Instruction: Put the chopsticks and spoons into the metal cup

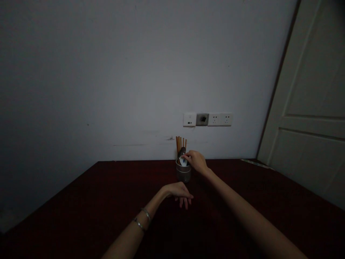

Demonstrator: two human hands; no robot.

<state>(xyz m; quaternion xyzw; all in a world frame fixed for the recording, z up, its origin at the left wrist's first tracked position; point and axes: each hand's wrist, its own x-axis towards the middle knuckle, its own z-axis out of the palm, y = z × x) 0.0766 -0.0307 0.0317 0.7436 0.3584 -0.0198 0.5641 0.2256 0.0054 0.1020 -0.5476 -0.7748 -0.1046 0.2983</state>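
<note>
A grey-brown utensil pot point(183, 175) stands upright on the table near the wall. Several wooden chopsticks point(180, 142) and a dark spoon point(181, 151) rise out of it. At its mouth, my right hand point(197, 160) pinches a white spoon with a blue mark point(183, 161); the lower end of that spoon is hidden by the rim. In front of the pot hangs my left hand point(180, 192), bent at the wrist, its fingers apart and nothing in them. Two metal bracelets point(142, 219) circle the left wrist.
The dark red table point(113, 201) reaches back to a pale wall point(134, 79). Switch and socket plates point(207, 119) are set in the wall above the pot. A panelled door point(309, 108) stands at the right, and a patterned strip point(257, 164) lies by the far right edge.
</note>
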